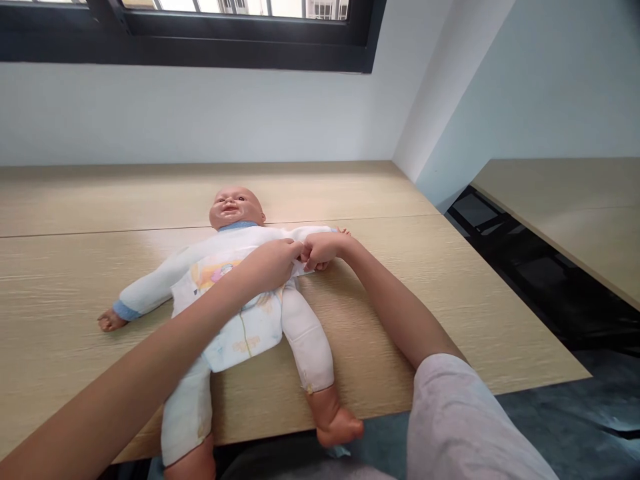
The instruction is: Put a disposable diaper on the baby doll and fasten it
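Observed: pale wood-grain laminate table (450,267) set against a white wall (200,113) beneath a black-framed window (200,40), with a second, like-finished tabletop (575,213) at right across a dark gap and blue-grey floor (575,413) below. Flesh-toned plastic baby doll in white printed top and diaper (235,287) lying face-up, head toward wall, feet overhanging near edge. Left hand (273,260) and right hand (323,250) both clenched, pinching white shirt fabric at doll's side, knuckles nearly touching.
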{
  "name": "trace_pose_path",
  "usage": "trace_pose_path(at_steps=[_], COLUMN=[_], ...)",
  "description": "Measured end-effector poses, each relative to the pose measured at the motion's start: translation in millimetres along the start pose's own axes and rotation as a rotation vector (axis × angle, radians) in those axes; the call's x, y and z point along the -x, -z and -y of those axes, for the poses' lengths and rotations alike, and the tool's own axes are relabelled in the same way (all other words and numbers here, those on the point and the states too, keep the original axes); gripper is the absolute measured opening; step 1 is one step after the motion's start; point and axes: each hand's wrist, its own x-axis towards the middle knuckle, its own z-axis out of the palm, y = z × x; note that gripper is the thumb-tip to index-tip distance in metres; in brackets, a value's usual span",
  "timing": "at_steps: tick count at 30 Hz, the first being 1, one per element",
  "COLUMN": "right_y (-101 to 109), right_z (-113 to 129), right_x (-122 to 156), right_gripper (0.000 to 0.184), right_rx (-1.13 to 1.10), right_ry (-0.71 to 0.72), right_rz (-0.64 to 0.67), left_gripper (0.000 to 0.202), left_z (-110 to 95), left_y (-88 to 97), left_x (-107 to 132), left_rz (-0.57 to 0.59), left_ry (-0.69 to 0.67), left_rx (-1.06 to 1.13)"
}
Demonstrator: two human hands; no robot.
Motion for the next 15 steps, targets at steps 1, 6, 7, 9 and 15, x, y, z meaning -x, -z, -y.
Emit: trace_pose_path(at_steps=[1,6,7,9,15], right_y=[0,0,0,0,1], right_z=[0,-3,-4,-8,-13], right_x=[0,-1,-1,-2,1], right_gripper=[0.016,0.012,0.013,0.015,0.024], right_rx=[0.012,-0.03,-0.054,-0.112,-0.209], right_ry=[0.002,0.044,0.063,0.106,0.177], right_rz=[0.003,0.013,0.02,0.042,0.074], left_gripper=[0.031,0.026,0.023,0.026,0.036], left_z=[1,3,2,0,-5], left_y=[-1.9,-11.9,-13.2,-14.3,-14.2], left_x=[1,4,4,4,1], left_rz=[-0.014,-0.151,-0.188,-0.224,-0.179], left_ry=[0.003,0.103,0.162,0.291,0.404], left_rx=[-0.006,-0.104,-0.126,-0.158,-0.175])
